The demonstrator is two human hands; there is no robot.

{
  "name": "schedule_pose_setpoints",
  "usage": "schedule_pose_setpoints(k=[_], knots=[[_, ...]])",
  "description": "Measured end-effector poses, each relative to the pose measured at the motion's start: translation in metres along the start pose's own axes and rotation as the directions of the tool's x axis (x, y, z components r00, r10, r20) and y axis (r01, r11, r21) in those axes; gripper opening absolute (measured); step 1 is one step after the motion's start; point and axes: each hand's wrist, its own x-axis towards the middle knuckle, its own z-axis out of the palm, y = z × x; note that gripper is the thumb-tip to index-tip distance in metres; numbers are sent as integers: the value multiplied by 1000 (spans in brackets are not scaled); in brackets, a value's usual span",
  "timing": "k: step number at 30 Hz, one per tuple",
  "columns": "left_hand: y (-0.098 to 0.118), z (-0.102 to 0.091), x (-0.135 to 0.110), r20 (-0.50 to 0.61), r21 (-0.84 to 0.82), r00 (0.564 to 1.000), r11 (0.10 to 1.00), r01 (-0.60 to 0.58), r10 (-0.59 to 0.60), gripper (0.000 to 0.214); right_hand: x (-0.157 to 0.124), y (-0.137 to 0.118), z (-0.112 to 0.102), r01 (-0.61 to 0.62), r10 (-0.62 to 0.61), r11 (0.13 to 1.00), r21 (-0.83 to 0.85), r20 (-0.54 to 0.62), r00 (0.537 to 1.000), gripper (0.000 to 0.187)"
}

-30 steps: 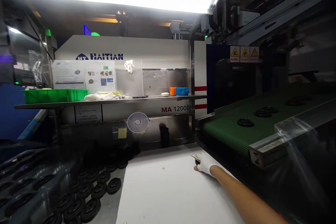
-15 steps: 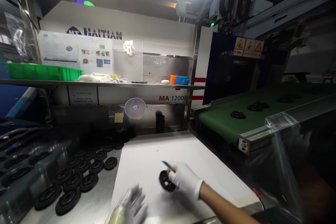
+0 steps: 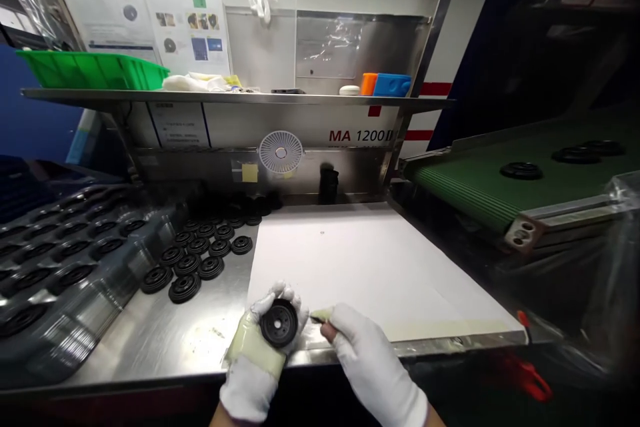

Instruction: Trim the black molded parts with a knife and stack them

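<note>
Head view shows a black molded wheel gripped in the curled fingers of the white-gloved left hand, held at the front edge of a white sheet on the stainless tabletop. Just beside it, the gloved right hand is closed in a pinch on a small tool wrapped in pale tape, its tip near the wheel's rim. Rows of similar black wheels lie on the tabletop to the left, and more sit on a green conveyor belt to the right.
</note>
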Motion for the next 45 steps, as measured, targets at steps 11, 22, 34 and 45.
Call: schedule_pose_setpoints(k=[11,22,34,45], knots=[[-13,2,-13,136,233,977,954,-191,163,17,-12,0,34,-11,-15,921,-390,-62,998,21],[-17,-6,-1,184,114,959,965,-236,213,15,-24,1,49,-28,5,922,-386,-61,998,22],[-18,-13,1,191,176,944,937,-303,269,24,-24,2,55,-94,29,921,-378,-174,984,31],[-21,0,-6,175,113,950,953,-280,258,12,-28,-6,41,-25,-3,946,-322,-86,996,29]])
